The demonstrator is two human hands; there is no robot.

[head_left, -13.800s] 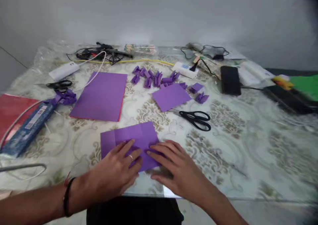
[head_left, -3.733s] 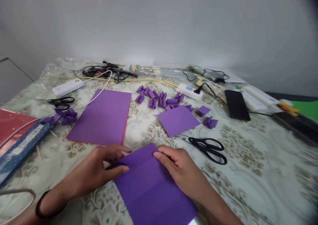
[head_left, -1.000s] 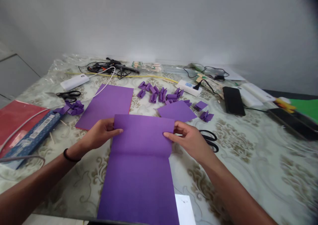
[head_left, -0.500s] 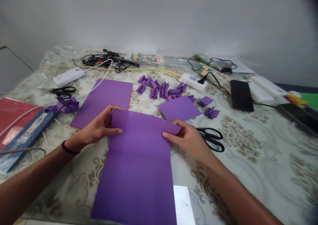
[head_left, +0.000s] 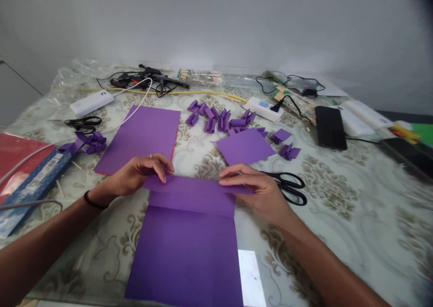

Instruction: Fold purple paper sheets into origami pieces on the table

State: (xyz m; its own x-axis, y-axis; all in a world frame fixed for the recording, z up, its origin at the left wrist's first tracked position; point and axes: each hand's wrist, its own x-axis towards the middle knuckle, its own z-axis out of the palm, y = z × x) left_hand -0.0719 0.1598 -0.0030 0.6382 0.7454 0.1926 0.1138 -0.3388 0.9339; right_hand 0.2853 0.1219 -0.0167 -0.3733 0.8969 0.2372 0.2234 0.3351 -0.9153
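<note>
Both hands have hold of the purple sheet (head_left: 189, 248), up at its far edge. Left hand (head_left: 130, 176) has the far left corner, fingertips on top of the turned-over flap; right hand (head_left: 260, 189) has the far right corner, fingers curled over the flap's end. Thumbs are mostly hidden, so can't tell how tight the pinch is. The rest of the sheet runs from between the hands toward the person, with a crease across it below the flap.

Compared with half a second ago: the far edge stood up with both thumbs showing on the near face — now it's tipped down toward the person and the fingers are on top.

Right of the sheet there's a pair of scissors (head_left: 289, 185), partly behind the right hand. Beyond the sheet: a smaller purple piece (head_left: 245, 146), and a power strip (head_left: 259, 109) with blue markings I can't make out. Left of the sheet is a blue packet (head_left: 56, 162) with a white label (head_left: 42, 174) — print too small to read.
</note>
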